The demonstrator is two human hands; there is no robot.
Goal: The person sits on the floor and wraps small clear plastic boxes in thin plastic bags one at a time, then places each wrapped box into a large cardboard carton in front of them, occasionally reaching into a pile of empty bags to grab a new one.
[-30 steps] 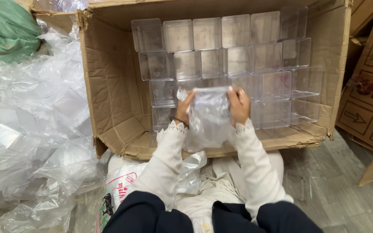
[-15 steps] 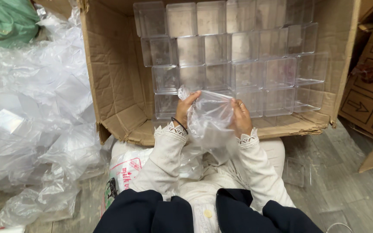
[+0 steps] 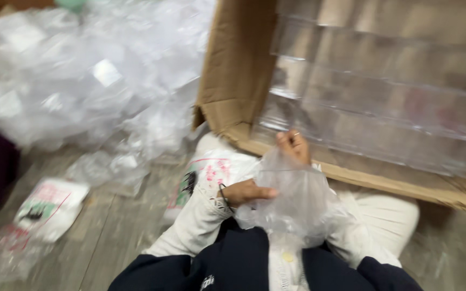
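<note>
While the cardboard box fills the upper right, its lower flap edge just behind the hands, open wooden floor is left at lower left beside a heap of clear wrapping. Since half a second ago the view has been swung left, and the clear plastic bag has been lowered toward the lap. The bag is gripped by the left hand at its side and pinched by the right hand at its top. A white printed sack lies flat on the floor.
</note>
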